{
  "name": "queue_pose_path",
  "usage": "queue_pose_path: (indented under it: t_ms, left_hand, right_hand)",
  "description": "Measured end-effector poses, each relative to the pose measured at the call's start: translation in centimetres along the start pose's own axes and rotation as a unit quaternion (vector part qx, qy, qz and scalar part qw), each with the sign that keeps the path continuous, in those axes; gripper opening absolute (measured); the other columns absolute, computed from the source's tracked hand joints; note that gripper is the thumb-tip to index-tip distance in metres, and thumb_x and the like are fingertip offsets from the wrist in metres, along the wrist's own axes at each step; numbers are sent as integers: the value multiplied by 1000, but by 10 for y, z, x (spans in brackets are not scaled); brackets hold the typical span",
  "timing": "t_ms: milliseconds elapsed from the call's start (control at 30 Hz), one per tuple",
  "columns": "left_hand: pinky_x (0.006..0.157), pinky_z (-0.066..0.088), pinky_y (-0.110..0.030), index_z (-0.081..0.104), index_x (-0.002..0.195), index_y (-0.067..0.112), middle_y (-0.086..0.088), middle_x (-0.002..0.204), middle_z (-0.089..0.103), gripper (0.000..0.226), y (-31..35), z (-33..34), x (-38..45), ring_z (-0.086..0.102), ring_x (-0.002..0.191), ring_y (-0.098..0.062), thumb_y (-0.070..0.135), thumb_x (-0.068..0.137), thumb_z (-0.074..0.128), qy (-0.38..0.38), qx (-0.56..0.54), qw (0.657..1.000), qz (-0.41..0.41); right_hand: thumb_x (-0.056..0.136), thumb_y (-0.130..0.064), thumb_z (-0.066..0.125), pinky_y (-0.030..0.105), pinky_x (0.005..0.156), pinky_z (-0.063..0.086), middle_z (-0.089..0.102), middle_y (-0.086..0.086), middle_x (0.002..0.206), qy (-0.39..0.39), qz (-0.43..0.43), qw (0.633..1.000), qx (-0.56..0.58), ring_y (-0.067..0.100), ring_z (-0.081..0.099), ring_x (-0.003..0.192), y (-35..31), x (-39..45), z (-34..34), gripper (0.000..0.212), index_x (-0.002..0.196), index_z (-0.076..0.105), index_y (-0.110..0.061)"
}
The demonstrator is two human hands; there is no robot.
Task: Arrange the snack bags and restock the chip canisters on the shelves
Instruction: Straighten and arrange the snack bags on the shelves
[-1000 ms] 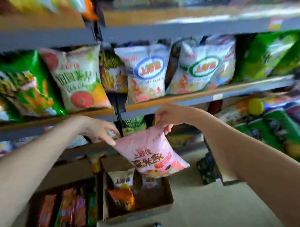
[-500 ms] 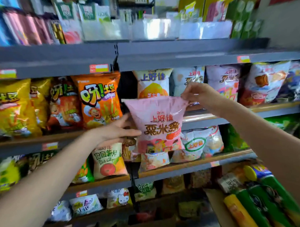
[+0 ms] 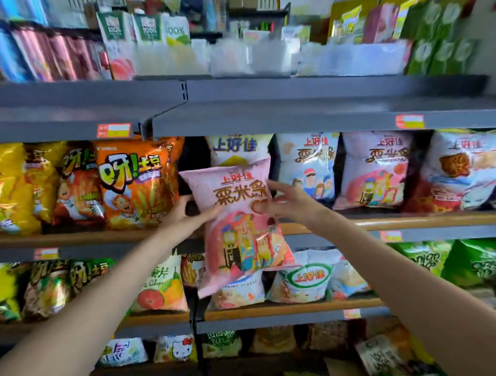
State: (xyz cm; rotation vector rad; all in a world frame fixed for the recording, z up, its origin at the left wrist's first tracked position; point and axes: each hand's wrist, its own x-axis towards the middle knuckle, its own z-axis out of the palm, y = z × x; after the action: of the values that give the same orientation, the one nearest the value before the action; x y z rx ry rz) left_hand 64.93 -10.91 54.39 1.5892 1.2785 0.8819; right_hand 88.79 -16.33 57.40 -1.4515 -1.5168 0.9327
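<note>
From the head camera, both bare arms reach up toward a grey metal shelving unit with wood-coloured shelf boards. A pink, puffy plastic snack bag [image 3: 236, 222] with brown Chinese lettering and a cartoon figure is held upright, slightly tilted, in front of the middle shelf [image 3: 411, 224], its lower part hanging down past that shelf's front edge. The left hand [image 3: 190, 215] grips the bag's left edge, fingers curled onto its front. The right hand [image 3: 286, 202] holds the right side, thumb pressed on the front and fingers spread behind the upper right corner.

Behind the bag's top stands a white and yellow snack bag [image 3: 238, 150]. To its left is an orange crinkled chip bag [image 3: 134, 183] with a cartoon chef; to its right a pale blue snack bag [image 3: 310, 166] and a pink-and-white snack bag [image 3: 377, 169] with the same lettering. On the shelf below sits a white bag with a green oval logo [image 3: 303, 278].
</note>
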Motion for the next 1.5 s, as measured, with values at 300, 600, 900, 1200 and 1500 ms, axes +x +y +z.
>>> queue_pose_path:
  t_ms: [300, 600, 900, 1200, 1500]
  left_hand:
    - [90, 43, -32, 46, 117, 34, 6, 111, 48, 42, 18, 2, -22, 46, 103, -15, 57, 82, 53, 8, 49, 999, 10]
    - [85, 29, -23, 43, 131, 22, 10, 105, 53, 55, 43, 40, -35, 48, 95, -8, 52, 86, 50, 14, 14, 997, 71]
    - [96, 40, -24, 23, 147, 27, 5, 140, 42, 98, 81, 117, -23, 46, 118, -10, 44, 67, 78, -85, 11, 992, 95]
    - [87, 35, -11, 17, 147, 31, 10, 135, 38, 98, 137, 261, 6, 37, 120, -5, 31, 72, 79, -75, -50, 988, 126]
    - [97, 40, -33, 10, 148, 36, -4, 142, 44, 101, 138, 300, 39, 42, 129, -22, 22, 73, 77, -55, -64, 987, 137]
  right_hand:
    - [82, -20, 71, 6, 56, 43, 65, 1, 114, -71, 23, 996, 39, 2, 62, 88, 11, -32, 10, 88, 149, 16, -29]
    - [77, -14, 75, 21, 76, 49, 64, 4, 115, 28, 34, 993, 107, 12, 63, 95, 17, -54, -21, 67, 133, 39, -13]
    - [73, -29, 78, 17, 55, 47, 66, -3, 85, 136, -6, 990, 37, 6, 64, 68, 36, -66, -98, 45, 109, 59, -11]
    - [74, -39, 75, 33, 78, 54, 67, -6, 104, 226, -29, 972, -53, 9, 64, 87, 85, -89, -221, 54, 120, 54, -22]
    - [65, -32, 83, 26, 88, 40, 48, 2, 132, 217, -78, 941, -249, 19, 48, 117, 107, -67, -249, 90, 138, 33, -17]
